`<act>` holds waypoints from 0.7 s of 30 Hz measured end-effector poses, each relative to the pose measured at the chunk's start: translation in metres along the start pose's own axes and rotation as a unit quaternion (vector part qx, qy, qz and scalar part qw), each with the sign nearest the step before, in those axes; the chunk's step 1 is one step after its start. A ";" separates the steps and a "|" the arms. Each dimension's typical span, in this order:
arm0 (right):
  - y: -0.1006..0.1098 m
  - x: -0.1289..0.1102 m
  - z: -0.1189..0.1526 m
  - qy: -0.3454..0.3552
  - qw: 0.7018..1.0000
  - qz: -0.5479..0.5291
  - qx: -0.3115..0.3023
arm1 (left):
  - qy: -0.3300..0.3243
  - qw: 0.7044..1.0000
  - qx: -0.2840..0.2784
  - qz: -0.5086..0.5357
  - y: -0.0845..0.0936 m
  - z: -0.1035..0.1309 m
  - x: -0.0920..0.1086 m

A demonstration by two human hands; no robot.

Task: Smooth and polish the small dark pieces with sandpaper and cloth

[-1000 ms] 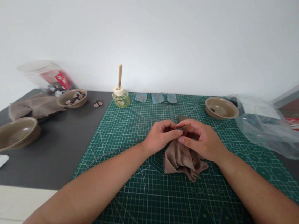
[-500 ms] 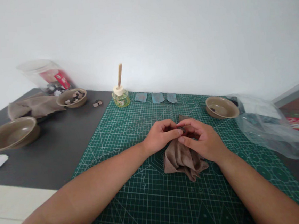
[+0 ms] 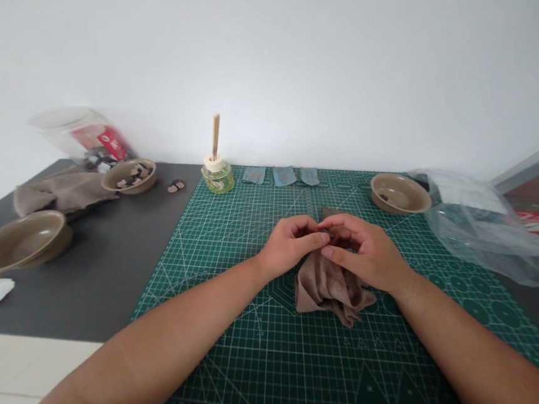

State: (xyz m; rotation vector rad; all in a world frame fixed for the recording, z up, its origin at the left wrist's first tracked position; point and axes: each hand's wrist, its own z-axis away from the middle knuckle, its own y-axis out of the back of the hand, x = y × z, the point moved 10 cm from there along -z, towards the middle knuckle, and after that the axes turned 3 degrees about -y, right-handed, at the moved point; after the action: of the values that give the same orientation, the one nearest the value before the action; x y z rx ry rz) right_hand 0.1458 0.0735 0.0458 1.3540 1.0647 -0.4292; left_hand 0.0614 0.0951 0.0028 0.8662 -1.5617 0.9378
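Above the middle of the green cutting mat (image 3: 243, 330), my left hand (image 3: 296, 242) and my right hand (image 3: 361, 250) meet at the fingertips. Both pinch a small dark piece (image 3: 327, 233), mostly covered by the fingers. Beneath and in front of my right hand lies a crumpled brown cloth (image 3: 327, 288) on the mat; a corner of it shows behind the fingers.
A brown bowl (image 3: 408, 199) with a small dark piece stands at the right, beside a clear plastic bag (image 3: 470, 228). At the back are a reed diffuser (image 3: 218, 176) and blue-grey patches (image 3: 285, 176). Leftward are a bowl of pieces (image 3: 129, 188), a larger bowl (image 3: 23, 245) and cloth (image 3: 68, 191).
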 end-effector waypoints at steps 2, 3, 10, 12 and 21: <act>0.000 0.000 0.000 0.000 1.000 -0.001 0.000 | 0.000 1.000 0.000 -0.001 0.000 0.000 0.000; 0.000 0.000 0.000 0.000 1.000 -0.001 0.000 | -0.001 1.000 0.000 -0.003 0.000 0.000 0.000; -0.001 -0.001 -0.001 -0.002 1.000 0.001 -0.001 | -0.001 1.000 0.001 -0.002 0.000 0.000 0.000; -0.001 0.000 -0.001 -0.004 1.000 -0.002 -0.003 | 0.001 1.000 0.000 0.000 0.000 0.000 0.000; 0.000 -0.001 0.000 0.000 1.000 0.005 0.000 | 0.002 1.000 0.002 -0.008 0.001 0.000 -0.001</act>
State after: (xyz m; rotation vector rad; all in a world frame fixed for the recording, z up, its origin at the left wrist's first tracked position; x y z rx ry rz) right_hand 0.1454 0.0736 0.0467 1.3579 1.0586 -0.4218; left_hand 0.0609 0.0954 0.0014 0.8776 -1.5481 0.9304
